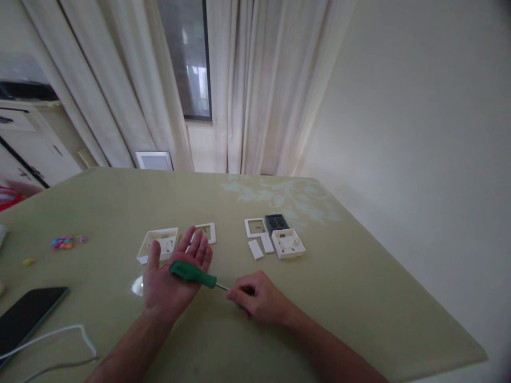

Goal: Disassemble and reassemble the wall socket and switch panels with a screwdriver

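Note:
A screwdriver with a green handle (192,273) lies across the palm of my left hand (171,284), which is turned up with its fingers stretched out. My right hand (259,298) pinches the tip end of the metal shaft. Beyond my left hand sit a white square box (146,246) and a white frame (212,234), both partly hidden by the fingers. Farther right are another white frame (254,227), a dark square part (276,222), a second white box (289,243) with small bits inside, and two white rectangular plates (256,250).
A phone (32,308) and a white cable (59,331) lie at the left on the green tabletop (359,319). Small colourful pieces (64,242) are grouped farther back. Curtains (271,80) hang behind the table, and a wall (419,133) runs along its right side.

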`<state>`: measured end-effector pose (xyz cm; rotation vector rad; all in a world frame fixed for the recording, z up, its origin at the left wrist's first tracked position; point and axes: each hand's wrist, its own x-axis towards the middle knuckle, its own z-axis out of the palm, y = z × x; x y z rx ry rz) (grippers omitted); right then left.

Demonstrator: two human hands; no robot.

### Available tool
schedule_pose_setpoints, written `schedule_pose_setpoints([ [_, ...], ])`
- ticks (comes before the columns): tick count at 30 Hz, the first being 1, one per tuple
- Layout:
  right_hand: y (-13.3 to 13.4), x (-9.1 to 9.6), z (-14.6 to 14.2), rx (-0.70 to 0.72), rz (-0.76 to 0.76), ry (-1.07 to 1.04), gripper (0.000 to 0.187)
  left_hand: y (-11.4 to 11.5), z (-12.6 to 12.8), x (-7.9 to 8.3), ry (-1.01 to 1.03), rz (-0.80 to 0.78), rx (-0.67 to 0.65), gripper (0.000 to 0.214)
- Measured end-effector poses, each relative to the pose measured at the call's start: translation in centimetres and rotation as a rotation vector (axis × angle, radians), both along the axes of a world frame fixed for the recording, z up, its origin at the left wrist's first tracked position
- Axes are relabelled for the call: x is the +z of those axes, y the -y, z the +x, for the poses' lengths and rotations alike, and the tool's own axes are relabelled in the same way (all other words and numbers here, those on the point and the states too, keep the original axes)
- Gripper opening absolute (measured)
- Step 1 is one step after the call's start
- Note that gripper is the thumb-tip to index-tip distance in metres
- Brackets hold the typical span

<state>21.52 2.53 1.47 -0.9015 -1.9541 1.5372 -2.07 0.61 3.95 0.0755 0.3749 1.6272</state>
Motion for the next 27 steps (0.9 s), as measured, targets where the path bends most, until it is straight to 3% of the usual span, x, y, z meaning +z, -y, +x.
schedule_pose_setpoints([
  [2, 0.0, 0.1, 0.2, 0.073, -0.118, -0.100, 0.061, -0.1, -0.1, 0.0, -0.005, 0.022, -0.011, 0.069],
  [5, -0.3, 0.1, 0.4, 0.074, -0.195, -0.255, 0.067, -0.3, -0.1, 0.0, 0.007, 0.020, -0.002, 0.071],
  [11, -0.2, -0.2, -0.1, -0.027, -0.124, -0.048, 0.063, -0.1, 0.1, 0.4, -0.013, 0.050, -0.015, 0.075],
  [15, -0.5, -0.3, 0.1, 0.045, -0.238, -0.179, 0.068, 0.0, -0.2, 0.5, 0.022, 0.083, -0.053, 0.076],
  [19, -0.7, -1.0, -0.2, -0.025, -0.212, -0.178, 0.071, 0.1, -0.2, 0.6, 0.025, 0.042, -0.045, 0.073],
  [22, -0.4, -1.1, -0.3, -0.013, -0.229, -0.133, 0.066, 0.1, -0.1, 0.6, -0.003, 0.035, -0.023, 0.071],
  [27, -0.8, -0.8, -0.2, -0.013, -0.281, -0.227, 0.070, 0.0, 0.1, 1.0, 0.020, -0.003, -0.001, 0.071],
])
